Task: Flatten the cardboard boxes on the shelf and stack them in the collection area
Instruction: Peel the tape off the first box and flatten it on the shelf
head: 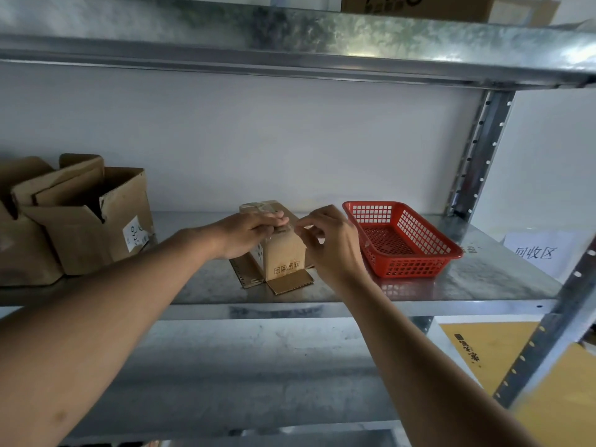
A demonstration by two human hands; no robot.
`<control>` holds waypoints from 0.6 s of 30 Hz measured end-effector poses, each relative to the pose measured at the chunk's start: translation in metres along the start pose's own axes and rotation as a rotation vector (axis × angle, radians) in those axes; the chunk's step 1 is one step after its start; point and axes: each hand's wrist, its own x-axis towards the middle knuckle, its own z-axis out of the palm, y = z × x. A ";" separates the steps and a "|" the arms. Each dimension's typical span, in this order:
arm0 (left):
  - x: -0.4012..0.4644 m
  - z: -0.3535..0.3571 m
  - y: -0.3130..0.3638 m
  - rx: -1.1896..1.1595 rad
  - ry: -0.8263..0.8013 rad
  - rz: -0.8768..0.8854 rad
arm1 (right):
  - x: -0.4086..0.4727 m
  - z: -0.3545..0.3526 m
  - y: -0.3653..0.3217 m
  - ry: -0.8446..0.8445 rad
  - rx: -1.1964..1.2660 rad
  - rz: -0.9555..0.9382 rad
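Observation:
A small brown cardboard box [283, 256] stands upside down in the middle of the metal shelf [451, 285], its bottom flaps splayed flat on the shelf. Clear tape crosses its top. My left hand [248, 232] lies over the box's top, fingers flat on it, steadying it. My right hand [325, 243] is at the box's upper right edge, with thumb and fingertips pinching what looks like the clear tape's end. Two larger open cardboard boxes [87, 217] stand at the shelf's left.
A red plastic mesh basket [403, 240] sits right of the small box. A white paper sign [538, 253] lies at the shelf's far right. A shelf post [480, 153] rises at the back right. Yellow cardboard [490, 353] lies on the lower level.

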 end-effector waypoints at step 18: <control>-0.016 -0.009 0.004 0.199 0.065 0.028 | 0.029 0.019 -0.007 -0.205 -0.027 0.336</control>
